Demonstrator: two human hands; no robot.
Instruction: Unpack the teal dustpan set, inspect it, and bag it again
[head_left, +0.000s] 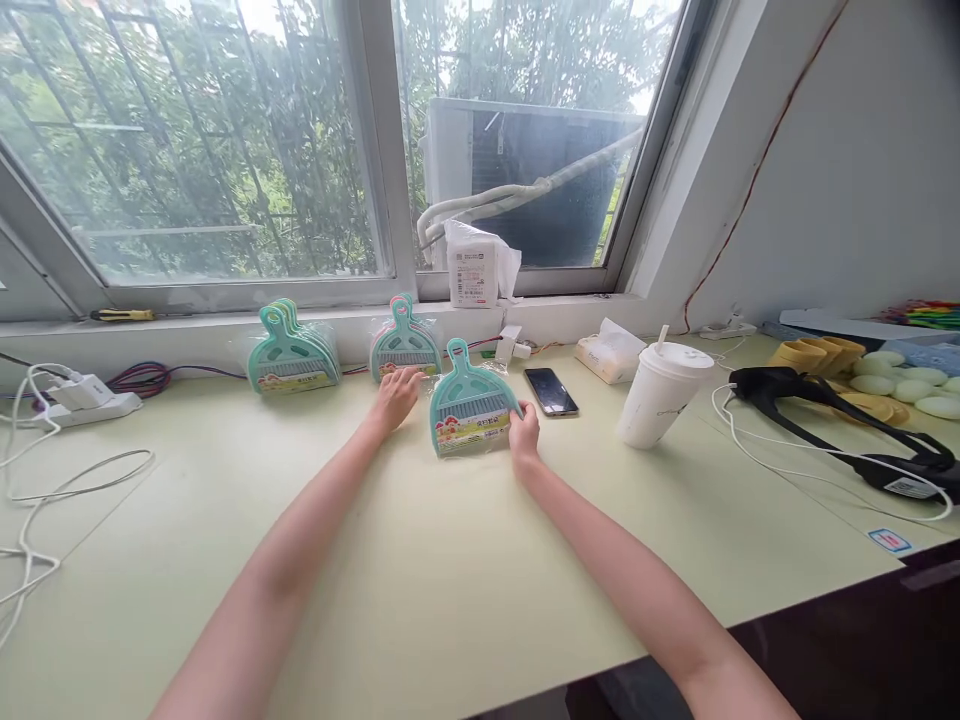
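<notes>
Right hand (525,432): grasping the right edge of a teal dustpan (466,375) in clear plastic wrapping. The dustpan stands handle up over the middle of the table (420,580); whether its lower edge bears on the surface cannot be determined. Contents of the wrapping: the dustpan, a brush (469,408) with grey bristles lying across its face, and a printed card (472,430) along the bottom.

Left hand (396,400): fingers bent forward, at the lower front of the middle stack (405,338) of wrapped dustpans, which shows teal and pink rims. Whether the fingers grip or merely touch the wrapping cannot be told.

A further left stack (292,350), likewise wrapped, stands apart near the wall below the window, with several rims showing behind the front one.

Other containers: a white cup (652,405), lid fitted and straw inserted, contents hidden; a tissue pack (604,358) on the table behind it, one tissue protruding; a larger white pack (474,275) on the windowsill, printed on its front. At far right, a shallow box (832,328) is near tan cups (814,355) and pale rounded pieces (911,390). A phone (551,391) lies flat between the held dustpan and the tissue pack.
</notes>
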